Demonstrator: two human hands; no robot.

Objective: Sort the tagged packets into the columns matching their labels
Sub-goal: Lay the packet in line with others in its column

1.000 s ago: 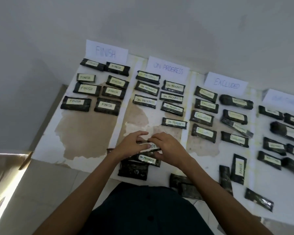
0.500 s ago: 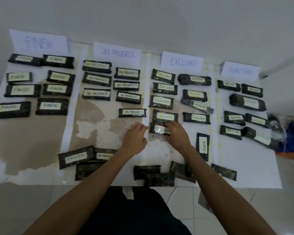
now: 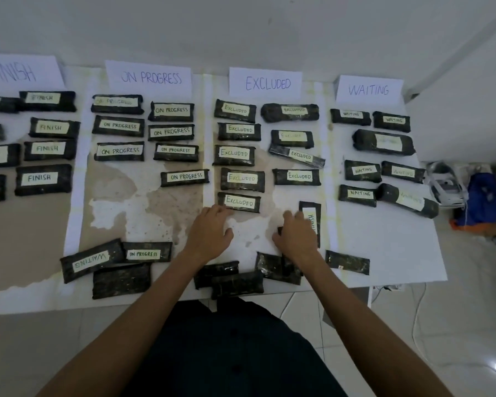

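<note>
Dark packets with pale tags lie in four columns under paper signs: FINISH, ON PROGRESS, EXCLUDED and WAITING. The lowest Excluded packet lies flat in its column. My left hand sits just below it, its fingertips at the packet's lower left corner, holding nothing. My right hand lies over the left side of an upright packet tagged FINISH in the Excluded column, thumb spread to the left. Unsorted packets along the front edge include one tagged WAITING and one tagged ON PROGRESS.
Several face-down packets are piled at the table's front edge between my arms, with another to the right. The white table ends at the right, where a blue bag and a white object sit on the tiled floor.
Both hands let go of the Excluded packet, which now lies at the bottom of its column. My right hand moved right onto the upright FINISH packet. The camera swung right.
</note>
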